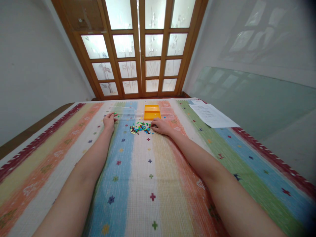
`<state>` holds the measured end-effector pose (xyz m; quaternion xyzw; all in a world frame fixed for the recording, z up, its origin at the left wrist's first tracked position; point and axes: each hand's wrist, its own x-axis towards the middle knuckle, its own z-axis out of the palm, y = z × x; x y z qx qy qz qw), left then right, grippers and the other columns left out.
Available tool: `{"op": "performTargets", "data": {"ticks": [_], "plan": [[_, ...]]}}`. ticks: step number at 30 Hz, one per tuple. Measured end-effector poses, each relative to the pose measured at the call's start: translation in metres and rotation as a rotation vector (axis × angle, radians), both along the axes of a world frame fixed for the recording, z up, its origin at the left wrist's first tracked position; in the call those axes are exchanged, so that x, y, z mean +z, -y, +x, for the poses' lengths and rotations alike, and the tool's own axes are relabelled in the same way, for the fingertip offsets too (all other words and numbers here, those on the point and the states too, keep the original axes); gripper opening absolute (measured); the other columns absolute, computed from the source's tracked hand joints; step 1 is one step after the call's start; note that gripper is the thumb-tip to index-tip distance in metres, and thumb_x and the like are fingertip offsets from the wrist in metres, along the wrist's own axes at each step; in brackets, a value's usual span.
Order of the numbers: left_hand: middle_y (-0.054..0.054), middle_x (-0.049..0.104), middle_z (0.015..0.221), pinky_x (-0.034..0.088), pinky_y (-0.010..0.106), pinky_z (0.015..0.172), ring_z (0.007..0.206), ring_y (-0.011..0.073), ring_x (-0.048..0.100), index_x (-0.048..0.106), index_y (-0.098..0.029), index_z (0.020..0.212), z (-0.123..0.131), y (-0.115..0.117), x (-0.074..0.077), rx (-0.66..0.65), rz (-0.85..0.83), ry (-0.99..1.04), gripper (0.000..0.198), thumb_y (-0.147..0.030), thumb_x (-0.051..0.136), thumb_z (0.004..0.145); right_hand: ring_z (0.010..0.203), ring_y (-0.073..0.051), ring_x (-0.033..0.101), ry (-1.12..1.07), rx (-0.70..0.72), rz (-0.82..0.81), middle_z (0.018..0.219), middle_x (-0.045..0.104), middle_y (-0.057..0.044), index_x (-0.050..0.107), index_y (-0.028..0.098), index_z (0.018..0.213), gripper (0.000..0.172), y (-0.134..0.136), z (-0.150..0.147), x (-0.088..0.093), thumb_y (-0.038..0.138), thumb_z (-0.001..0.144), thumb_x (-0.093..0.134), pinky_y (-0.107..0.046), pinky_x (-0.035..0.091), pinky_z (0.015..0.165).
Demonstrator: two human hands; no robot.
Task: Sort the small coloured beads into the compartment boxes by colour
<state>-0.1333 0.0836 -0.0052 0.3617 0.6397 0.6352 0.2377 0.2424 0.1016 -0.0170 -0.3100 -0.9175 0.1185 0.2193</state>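
Observation:
My left hand (pixel 109 121) is at the left end of a clear plastic tray (pixel 128 113), its fingers drawn together. Tiny green pieces (pixel 118 116) show right by its fingertips; whether one is pinched between them is too small to tell. A loose pile of small coloured pieces (pixel 140 128), green, blue, cream and dark brown, lies on the cloth between my hands. At the pile's right edge, my right hand (pixel 160 126) rests with fingers curled inward and closed. What its fingertips hold, if anything, is hidden.
Behind the pile stands a yellow two-compartment tray (pixel 152 111). A clear tray (pixel 168 113) with a blue piece (pixel 164 117) adjoins it on the right. Printed paper (pixel 212 116) lies farther right on the striped tablecloth (pixel 143 184). Wood-framed glass doors (pixel 140 49) stand beyond the table.

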Motion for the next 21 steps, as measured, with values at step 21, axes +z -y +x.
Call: {"op": "performTargets", "data": {"ticks": [21], "plan": [[0.009,0.077,0.122,0.059,0.038,0.077,0.075,0.0195,0.069,0.066,-0.023,0.138,0.000,-0.004,-0.012,-0.204,-0.128,-0.303,0.045,-0.037,0.054,0.096,0.087,-0.022,0.064,-0.258,-0.233,0.038,0.096,0.075,-0.007,0.072,0.019,0.095,0.016,-0.007,0.005,0.006,0.015,0.090,0.058,-0.032,0.046,0.081]]}}
